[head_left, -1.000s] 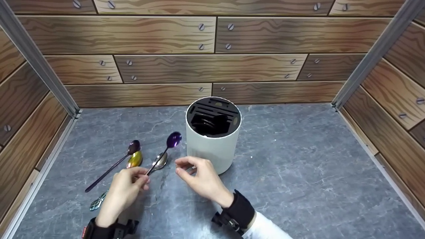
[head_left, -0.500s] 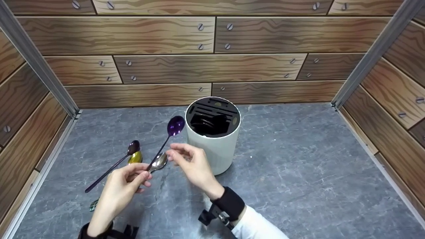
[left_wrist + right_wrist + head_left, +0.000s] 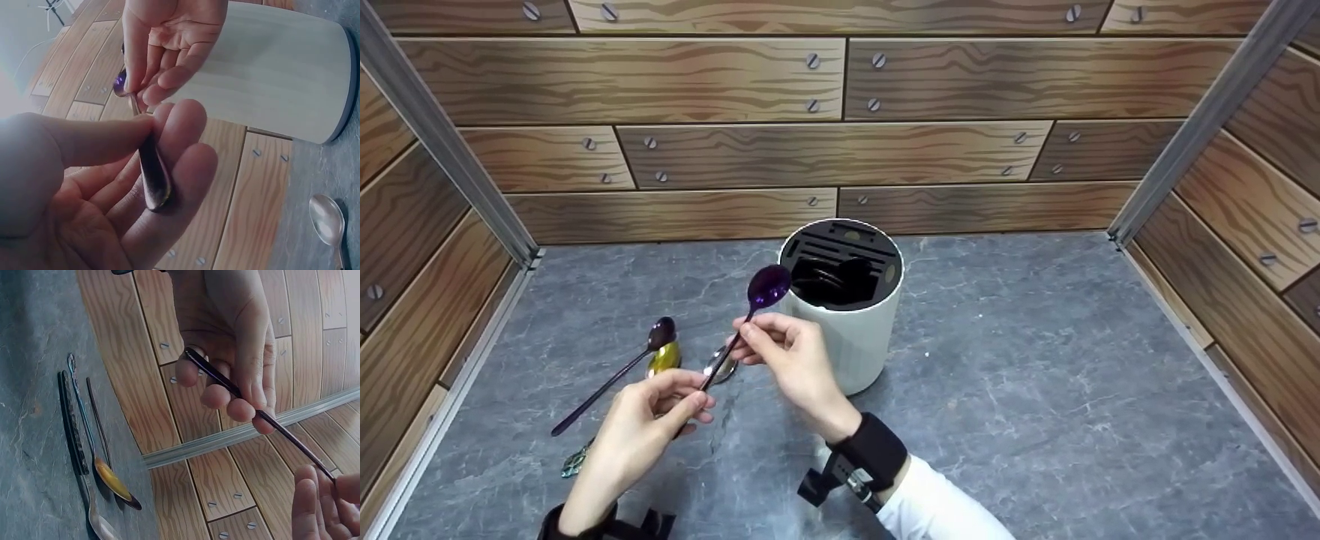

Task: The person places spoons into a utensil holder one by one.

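A purple spoon with a long thin handle is held tilted in the air, its bowl up beside the holder's rim. My left hand pinches the lower handle between thumb and fingers; the flat handle end lies over those fingers in the left wrist view. Higher up, just below the bowl, my right hand pinches the same handle. Behind the right hand stands a white cylindrical utensil holder with a black slotted top. Under the hands a silver spoon lies on the table, partly covered.
Left of the hands, a dark purple spoon and a yellow-bowled spoon lie on the grey marbled table. A patterned handle shows beside the left wrist. Wood-patterned walls enclose the back and sides.
The left hand has raised the purple spoon, its bowl now up near the holder's rim. My right hand has moved left from the holder's front and taken hold of the handle below the bowl.
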{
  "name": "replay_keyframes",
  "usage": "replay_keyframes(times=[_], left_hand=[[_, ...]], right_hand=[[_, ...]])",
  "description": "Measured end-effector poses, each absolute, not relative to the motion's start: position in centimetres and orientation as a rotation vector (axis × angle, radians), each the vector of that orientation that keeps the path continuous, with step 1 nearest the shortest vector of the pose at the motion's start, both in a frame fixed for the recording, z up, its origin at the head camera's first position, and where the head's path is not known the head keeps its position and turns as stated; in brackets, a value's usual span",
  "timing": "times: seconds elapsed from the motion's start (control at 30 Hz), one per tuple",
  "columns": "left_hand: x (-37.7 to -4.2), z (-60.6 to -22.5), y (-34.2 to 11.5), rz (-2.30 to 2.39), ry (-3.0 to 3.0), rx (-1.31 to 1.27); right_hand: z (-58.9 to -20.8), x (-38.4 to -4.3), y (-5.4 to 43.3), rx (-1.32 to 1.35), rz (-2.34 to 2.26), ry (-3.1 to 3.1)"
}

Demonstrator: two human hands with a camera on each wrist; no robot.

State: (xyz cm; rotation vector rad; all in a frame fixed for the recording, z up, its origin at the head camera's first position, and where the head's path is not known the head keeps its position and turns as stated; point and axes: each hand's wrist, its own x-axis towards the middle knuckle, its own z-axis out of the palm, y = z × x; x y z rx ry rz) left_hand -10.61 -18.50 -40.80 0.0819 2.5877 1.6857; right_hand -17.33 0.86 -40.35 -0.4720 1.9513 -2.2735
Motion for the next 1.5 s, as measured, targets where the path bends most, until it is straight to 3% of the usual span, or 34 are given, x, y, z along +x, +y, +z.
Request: replay_keyframes(times=[0.23,0.67,1.03,1.5], left_hand=[[-10.6,-40.7,-18.3,1.624,2.65,0.213],[-10.5,-40.5,-17.2,1.803,2.725,0.022],[-10.6,-40.8,-15.5,2.17,2.722,0.011],[-10.7,-40.9,-14.8,2.239,2.615,-0.009]], right_hand=[[-40.0,-17.2,1.4,-0.583,-2.231,2.037],[-39.9,-16.9,2.9,-0.797,-2.004,2.291],[-40.8,-16.4,3.2,-1.111,-1.702,2.515],[-40.8,-16.0,2.8,-1.26,-1.561,2.534]])
